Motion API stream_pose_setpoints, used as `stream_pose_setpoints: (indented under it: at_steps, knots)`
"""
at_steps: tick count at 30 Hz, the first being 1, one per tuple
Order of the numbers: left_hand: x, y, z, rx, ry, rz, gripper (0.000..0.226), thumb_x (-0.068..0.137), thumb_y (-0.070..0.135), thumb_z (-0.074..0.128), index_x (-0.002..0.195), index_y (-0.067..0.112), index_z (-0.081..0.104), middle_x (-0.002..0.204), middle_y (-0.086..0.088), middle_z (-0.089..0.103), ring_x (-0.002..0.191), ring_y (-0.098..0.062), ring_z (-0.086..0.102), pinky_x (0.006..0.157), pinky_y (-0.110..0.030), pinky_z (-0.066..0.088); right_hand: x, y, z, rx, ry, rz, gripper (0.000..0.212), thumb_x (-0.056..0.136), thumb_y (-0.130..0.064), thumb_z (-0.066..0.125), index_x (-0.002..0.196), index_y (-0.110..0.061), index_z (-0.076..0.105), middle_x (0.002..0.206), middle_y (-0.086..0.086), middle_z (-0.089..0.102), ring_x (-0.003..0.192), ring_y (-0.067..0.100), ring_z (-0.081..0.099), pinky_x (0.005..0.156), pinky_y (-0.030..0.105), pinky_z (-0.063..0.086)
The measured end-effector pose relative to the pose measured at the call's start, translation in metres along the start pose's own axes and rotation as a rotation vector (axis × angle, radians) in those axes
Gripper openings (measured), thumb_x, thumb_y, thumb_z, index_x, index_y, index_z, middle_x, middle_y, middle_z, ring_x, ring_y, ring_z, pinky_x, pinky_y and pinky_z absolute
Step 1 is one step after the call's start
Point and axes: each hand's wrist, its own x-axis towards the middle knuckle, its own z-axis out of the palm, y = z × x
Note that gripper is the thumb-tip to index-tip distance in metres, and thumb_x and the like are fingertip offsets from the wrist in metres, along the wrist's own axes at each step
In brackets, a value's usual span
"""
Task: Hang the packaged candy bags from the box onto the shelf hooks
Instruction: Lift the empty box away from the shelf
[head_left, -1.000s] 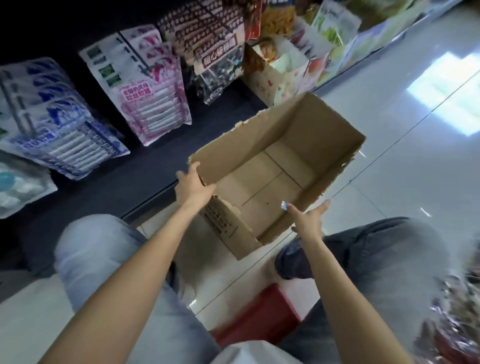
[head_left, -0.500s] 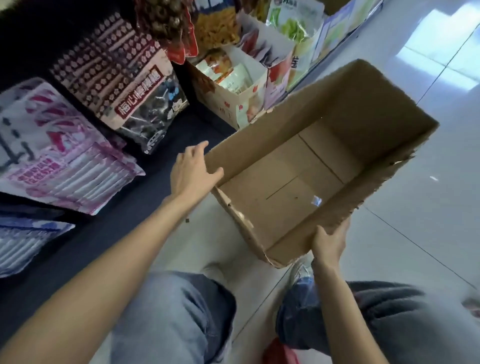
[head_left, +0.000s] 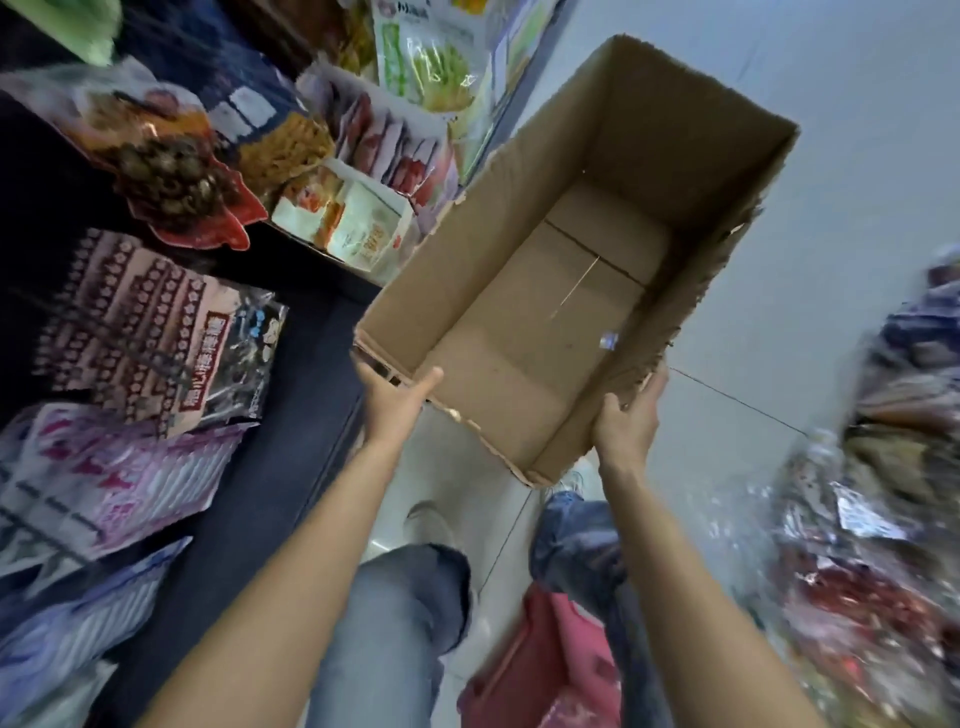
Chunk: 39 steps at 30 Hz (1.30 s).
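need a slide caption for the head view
Both hands, left hand and right hand, hold an emptied cardboard box above the floor beside hanging candy bags.

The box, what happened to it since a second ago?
Both hands lifted the box up off the floor and away from the person. The left hand shifted its grip to the near left corner; the right hand took hold of the near right wall. The box is still empty except for one tiny scrap.
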Motion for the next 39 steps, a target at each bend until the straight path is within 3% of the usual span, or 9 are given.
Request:
stream_pose_setpoints:
  at_steps: [2,10,16,19,25,28,31,35,39]
  knots:
    - [-0.033,0.024,0.008,-0.043,-0.004,-0.087,0.103,0.063,0.038,0.082,0.145,0.023,0.021,0.136,0.003,0.048,0.118,-0.015,0.052,0.102,-0.045,0.045,-0.015,-0.027,-0.029,0.004,-0.008,0.024,0.076,0.087,0.000,0.038,0.150,-0.035,0.014,0.128,0.011,0.057,0.086,0.026,0.054,0.088,0.038,0.045]
    - [-0.170,0.171,0.027,-0.046,-0.163,-0.306,0.070,0.081,-0.003,0.060,0.143,0.004,0.028,0.096,-0.008,0.059,0.073,-0.016,0.062,0.051,-0.028,0.057,-0.067,-0.149,-0.175,0.059,-0.034,0.072,0.072,0.090,0.001,0.039,0.151,-0.031,0.015,0.137,0.017,0.050,0.100,0.036,0.057,0.084,0.031,0.042]
    - [-0.220,0.298,0.063,0.013,-0.191,-0.138,0.046,0.084,-0.013,0.041,0.117,0.017,0.031,0.069,-0.006,0.051,0.036,-0.006,0.055,0.054,-0.030,0.055,-0.042,-0.241,-0.256,0.135,-0.084,0.058,0.074,0.089,-0.006,0.046,0.150,-0.031,0.012,0.076,0.006,0.052,0.065,0.020,0.047,0.077,0.043,0.051]
    - [-0.220,0.353,0.090,0.033,-0.171,-0.016,0.055,0.081,-0.016,0.040,0.120,0.021,0.028,0.073,-0.005,0.048,0.035,-0.004,0.054,0.044,-0.023,0.051,-0.010,-0.278,-0.282,0.261,-0.141,0.078,0.078,0.090,-0.012,0.053,0.149,-0.035,0.008,0.082,0.005,0.056,0.074,0.019,0.056,0.083,0.043,0.055]
    - [-0.178,0.447,0.137,0.002,-0.160,0.085,0.093,0.077,-0.011,0.048,0.147,0.034,0.007,0.120,-0.021,0.053,0.080,-0.027,0.057,0.045,-0.025,0.047,0.088,-0.356,-0.318,0.502,-0.189,0.202,0.083,0.087,-0.016,0.062,0.149,-0.035,0.009,0.107,0.010,0.058,0.087,0.026,0.061,0.064,0.032,0.058]
    - [-0.154,0.501,0.177,0.005,-0.134,0.118,0.083,0.078,-0.008,0.051,0.145,0.025,0.016,0.124,-0.022,0.052,0.068,-0.023,0.058,0.046,-0.027,0.048,0.149,-0.401,-0.328,0.462,-0.203,0.185,0.077,0.084,0.001,0.049,0.147,-0.029,0.016,0.119,0.012,0.056,0.084,0.026,0.061,0.051,0.026,0.055]
    - [-0.144,0.574,0.224,-0.036,-0.097,0.125,0.073,0.086,0.010,0.061,0.145,0.025,0.019,0.118,-0.005,0.056,0.071,-0.009,0.064,0.067,-0.033,0.055,0.204,-0.458,-0.346,0.436,-0.206,0.180,0.074,0.082,0.004,0.046,0.144,-0.027,0.022,0.124,0.013,0.055,0.076,0.021,0.061,0.051,0.027,0.055]
    - [-0.131,0.673,0.293,0.045,-0.117,0.217,0.096,0.076,0.038,0.076,0.149,0.022,0.015,0.136,0.000,0.046,0.123,-0.023,0.050,0.103,-0.041,0.043,0.282,-0.537,-0.379,0.435,-0.193,0.187,0.082,0.086,0.006,0.044,0.150,-0.030,0.008,0.118,0.011,0.052,0.058,0.013,0.060,0.047,0.024,0.054]
    - [-0.109,0.741,0.360,0.167,-0.175,0.296,0.110,0.058,0.061,0.079,0.146,0.036,0.019,0.143,0.007,0.039,0.132,-0.019,0.041,0.107,-0.046,0.038,0.361,-0.598,-0.406,0.469,-0.185,0.193,0.080,0.086,0.007,0.046,0.150,-0.028,0.014,0.134,0.012,0.051,0.064,0.016,0.064,0.049,0.025,0.055]
